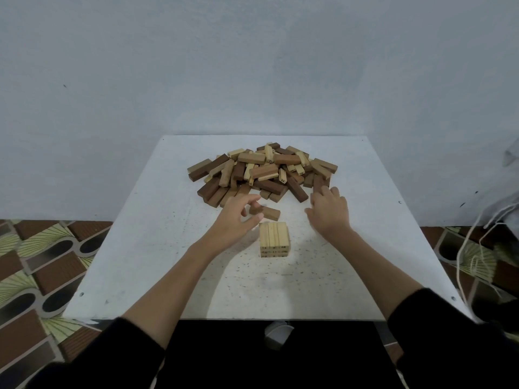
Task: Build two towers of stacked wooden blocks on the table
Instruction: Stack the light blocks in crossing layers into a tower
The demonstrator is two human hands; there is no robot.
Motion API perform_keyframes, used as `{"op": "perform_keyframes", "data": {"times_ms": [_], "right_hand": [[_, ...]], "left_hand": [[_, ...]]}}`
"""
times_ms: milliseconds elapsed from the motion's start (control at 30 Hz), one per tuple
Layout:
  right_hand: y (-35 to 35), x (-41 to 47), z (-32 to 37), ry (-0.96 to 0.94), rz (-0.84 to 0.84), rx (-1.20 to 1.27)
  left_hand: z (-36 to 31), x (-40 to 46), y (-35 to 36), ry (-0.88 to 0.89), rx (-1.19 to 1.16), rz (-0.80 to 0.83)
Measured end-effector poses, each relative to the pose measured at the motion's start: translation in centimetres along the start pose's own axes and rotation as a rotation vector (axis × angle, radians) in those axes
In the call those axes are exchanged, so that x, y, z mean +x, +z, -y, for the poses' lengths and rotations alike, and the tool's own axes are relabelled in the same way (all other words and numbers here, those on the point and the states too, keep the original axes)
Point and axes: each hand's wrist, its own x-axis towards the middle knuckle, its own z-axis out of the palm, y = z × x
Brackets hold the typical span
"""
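A: Pile of blocks (264, 172): wood, matt, unvarnished; mixed pale, tan and dark brown.

B: Small stack (274, 239)?

A: Pale wood, visible grain lines on top, dark marks on the end faces, matt.

B: Lone block (270, 213) by it?

A: Mid-brown wood, smooth, dull.

B: Tabletop (157, 248)?

A: White, matt, speckled with dark flecks, slightly rough-looking. Material unclear.

B: Wall (252, 66)?

A: Painted, flat pale blue-grey, a few marks.

B: Sleeves (438, 332)?

A: Black cloth, soft, no sheen.

B: Floor (42, 276)?

A: Patterned tiles, slight gloss.

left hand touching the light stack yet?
Apart. The head view shows a strip of bare table between the left hand fingertips and the top edge of the light stack.
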Motion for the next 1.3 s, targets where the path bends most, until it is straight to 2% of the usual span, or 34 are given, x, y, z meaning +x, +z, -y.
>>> {"op": "perform_keyframes", "data": {"times_ms": [100, 233, 400, 500, 667, 767, 1000, 1300], "right_hand": [[-0.1, 0.1, 0.7, 0.004, 0.019, 0.010], [-0.4, 0.1, 1.6, 0.053, 0.076, 0.211], [-0.4, 0.4, 2.0, 0.148, 0.106, 0.162], [-0.6, 0.7, 2.3, 0.133, 0.107, 0.106], [-1.2, 2.2, 3.6, 0.114, 0.057, 0.501], [-1.6, 3.8, 4.3, 0.036, 0.002, 0.604], [-0.2, 6.9, 4.8, 0.018, 0.071, 0.398], [-0.2, 7.0, 4.9, 0.039, -0.031, 0.385]], "left_hand": [[0.3, 0.5, -0.2, -0.013, 0.040, -0.048], [0.5, 1.6, -0.9, -0.022, 0.116, -0.117], [1.0, 3.4, -1.7, -0.042, 0.186, -0.205], [1.2, 4.8, -2.0, -0.086, 0.233, -0.242], [0.9, 6.9, -1.7, -0.107, 0.387, -0.276], [0.5, 7.9, -1.4, -0.140, 0.462, -0.277], [0.1, 9.1, -1.1, -0.162, 0.566, -0.268], [0.5, 9.2, -1.3, -0.148, 0.573, -0.273]]}}
